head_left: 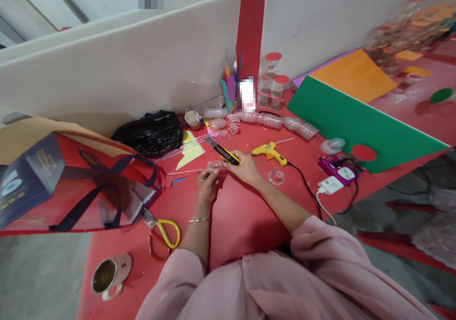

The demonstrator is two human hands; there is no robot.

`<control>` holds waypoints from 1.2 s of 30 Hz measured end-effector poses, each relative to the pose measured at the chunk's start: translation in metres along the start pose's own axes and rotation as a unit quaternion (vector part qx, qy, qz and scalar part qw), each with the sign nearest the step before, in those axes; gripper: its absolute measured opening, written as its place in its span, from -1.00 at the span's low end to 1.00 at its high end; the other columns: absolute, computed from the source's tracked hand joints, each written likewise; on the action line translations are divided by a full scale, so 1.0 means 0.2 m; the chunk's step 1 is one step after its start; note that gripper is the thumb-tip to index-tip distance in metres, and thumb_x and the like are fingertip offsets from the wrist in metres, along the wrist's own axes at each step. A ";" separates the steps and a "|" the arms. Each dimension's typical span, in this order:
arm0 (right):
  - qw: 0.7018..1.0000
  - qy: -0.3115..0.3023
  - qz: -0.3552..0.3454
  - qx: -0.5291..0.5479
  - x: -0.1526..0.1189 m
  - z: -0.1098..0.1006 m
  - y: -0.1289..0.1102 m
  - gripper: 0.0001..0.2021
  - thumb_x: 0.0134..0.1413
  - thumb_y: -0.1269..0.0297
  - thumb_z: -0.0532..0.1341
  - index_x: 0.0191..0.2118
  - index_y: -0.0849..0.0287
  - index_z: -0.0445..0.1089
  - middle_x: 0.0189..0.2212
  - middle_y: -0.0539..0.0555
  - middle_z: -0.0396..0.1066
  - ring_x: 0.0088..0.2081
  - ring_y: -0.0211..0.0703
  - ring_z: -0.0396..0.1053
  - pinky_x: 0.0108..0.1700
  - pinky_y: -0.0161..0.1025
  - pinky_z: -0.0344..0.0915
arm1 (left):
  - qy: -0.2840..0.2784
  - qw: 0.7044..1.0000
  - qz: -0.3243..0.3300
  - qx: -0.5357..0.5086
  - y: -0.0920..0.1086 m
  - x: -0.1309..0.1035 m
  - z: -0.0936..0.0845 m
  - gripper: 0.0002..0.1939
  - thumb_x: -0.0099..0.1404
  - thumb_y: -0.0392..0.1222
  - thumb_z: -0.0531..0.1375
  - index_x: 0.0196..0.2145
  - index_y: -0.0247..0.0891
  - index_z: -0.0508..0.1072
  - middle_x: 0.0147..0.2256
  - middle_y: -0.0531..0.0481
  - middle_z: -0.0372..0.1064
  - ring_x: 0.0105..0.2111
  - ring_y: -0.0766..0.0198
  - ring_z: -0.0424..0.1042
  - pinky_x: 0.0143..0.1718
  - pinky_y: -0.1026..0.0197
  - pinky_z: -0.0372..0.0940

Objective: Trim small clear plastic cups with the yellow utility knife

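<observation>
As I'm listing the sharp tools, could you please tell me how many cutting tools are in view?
2: a box cutter in the right hand, and scissors near the bag. Others may be hidden.

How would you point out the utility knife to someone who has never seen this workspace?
On the red table, find the person's right hand. The utility knife slants out of its grip, blade pointing away from the person and to the left. Its slim black-and-yellow body sets it apart from the chunkier, corded yellow glue gun just to the right.
</observation>
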State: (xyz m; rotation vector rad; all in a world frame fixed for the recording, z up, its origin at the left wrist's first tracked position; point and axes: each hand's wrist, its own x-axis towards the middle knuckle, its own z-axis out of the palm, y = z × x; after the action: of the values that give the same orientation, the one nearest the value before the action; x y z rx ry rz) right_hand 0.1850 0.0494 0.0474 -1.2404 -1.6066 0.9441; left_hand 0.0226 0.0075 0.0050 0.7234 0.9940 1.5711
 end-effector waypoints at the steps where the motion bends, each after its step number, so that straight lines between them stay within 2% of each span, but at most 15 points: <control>1: 1.000 0.000 0.000 0.002 0.00 0.01 0.01 -0.79 0.03 0.16 0.36 -0.24 0.14 0.51 -0.39 -0.06 0.52 -0.38 -0.24 0.38 -0.28 -0.33 0.26 | -0.001 1.000 0.004 0.005 0.00 0.00 0.00 -0.73 0.06 -0.15 0.52 -0.51 -0.30 0.54 -0.24 -0.07 0.62 -0.60 0.54 0.20 -0.58 0.40 0.14; 7: 1.000 -0.013 -0.011 0.000 -0.01 -0.01 0.03 -0.79 0.06 0.14 0.34 -0.24 0.15 0.55 -0.40 -0.04 0.53 -0.39 -0.25 0.38 -0.31 -0.34 0.24 | 0.012 0.996 0.024 0.089 -0.01 0.00 -0.01 -0.72 0.09 -0.07 0.51 -0.50 -0.30 0.56 -0.51 0.04 0.48 -0.64 0.50 0.19 -0.59 0.39 0.16; 11: 1.000 0.005 0.000 -0.019 -0.01 -0.01 0.05 -0.78 0.06 0.13 0.35 -0.22 0.15 0.56 -0.39 -0.03 0.54 -0.38 -0.22 0.41 -0.31 -0.33 0.25 | 0.008 0.989 0.051 0.136 -0.01 -0.01 0.00 -0.72 0.08 -0.06 0.51 -0.50 -0.30 0.59 -0.48 -0.02 0.51 -0.60 0.44 0.27 -0.55 0.35 0.22; 16: 0.999 0.022 0.003 -0.030 -0.04 0.01 0.07 -0.83 0.07 0.20 0.33 -0.21 0.11 0.57 -0.38 -0.03 0.57 -0.36 -0.20 0.44 -0.29 -0.32 0.28 | 0.019 0.993 0.042 0.107 0.00 -0.02 0.02 -0.76 0.03 -0.14 0.54 -0.50 -0.28 0.60 -0.54 0.00 0.47 -0.56 0.34 0.39 -0.50 0.28 0.32; 21: 0.999 0.041 0.015 -0.018 -0.05 0.02 0.05 -0.81 0.05 0.17 0.33 -0.22 0.12 0.56 -0.43 -0.06 0.52 -0.41 -0.23 0.38 -0.34 -0.33 0.25 | 0.013 0.994 0.027 0.103 0.00 -0.02 0.02 -0.74 0.06 -0.09 0.52 -0.47 -0.29 0.60 -0.50 0.01 0.50 -0.63 0.44 0.28 -0.59 0.34 0.24; 26: 0.999 0.042 0.028 0.010 -0.04 -0.01 0.05 -0.78 0.04 0.10 0.35 -0.28 0.15 0.52 -0.51 -0.09 0.42 -0.48 -0.27 0.27 -0.42 -0.35 0.19 | 0.008 0.999 0.007 0.032 -0.01 -0.02 0.00 -0.73 0.06 -0.11 0.53 -0.49 -0.29 0.56 -0.40 -0.03 0.57 -0.63 0.49 0.25 -0.61 0.40 0.18; 30: 0.998 0.026 0.037 0.048 -0.04 -0.02 0.05 -0.76 0.07 0.12 0.34 -0.21 0.15 0.53 -0.43 -0.06 0.51 -0.42 -0.24 0.38 -0.33 -0.32 0.29 | 0.015 1.000 0.003 0.010 -0.01 -0.01 0.00 -0.71 0.03 -0.11 0.54 -0.50 -0.30 0.54 -0.27 -0.09 0.61 -0.60 0.49 0.28 -0.61 0.41 0.17; 33: 0.999 0.016 0.025 0.043 -0.04 -0.02 0.04 -0.76 0.07 0.13 0.34 -0.18 0.14 0.54 -0.33 -0.02 0.57 -0.34 -0.20 0.46 -0.24 -0.28 0.35 | 0.015 1.000 0.009 0.022 -0.02 0.00 0.00 -0.70 0.03 -0.11 0.54 -0.51 -0.30 0.54 -0.31 -0.07 0.60 -0.60 0.50 0.26 -0.60 0.41 0.17; 36: 1.000 0.016 0.010 0.009 -0.05 -0.01 0.05 -0.75 0.06 0.11 0.36 -0.18 0.13 0.55 -0.34 -0.01 0.58 -0.33 -0.18 0.47 -0.24 -0.29 0.34 | 0.013 0.999 0.017 0.048 -0.03 -0.01 -0.01 -0.71 0.04 -0.09 0.54 -0.49 -0.30 0.57 -0.40 -0.03 0.56 -0.61 0.49 0.26 -0.59 0.39 0.19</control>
State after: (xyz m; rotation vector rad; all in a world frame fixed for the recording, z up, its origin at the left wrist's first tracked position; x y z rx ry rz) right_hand 0.1917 0.0426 0.0375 -1.2557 -1.5608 0.9442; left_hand 0.0246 0.0066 -0.0005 0.7912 1.0865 1.5744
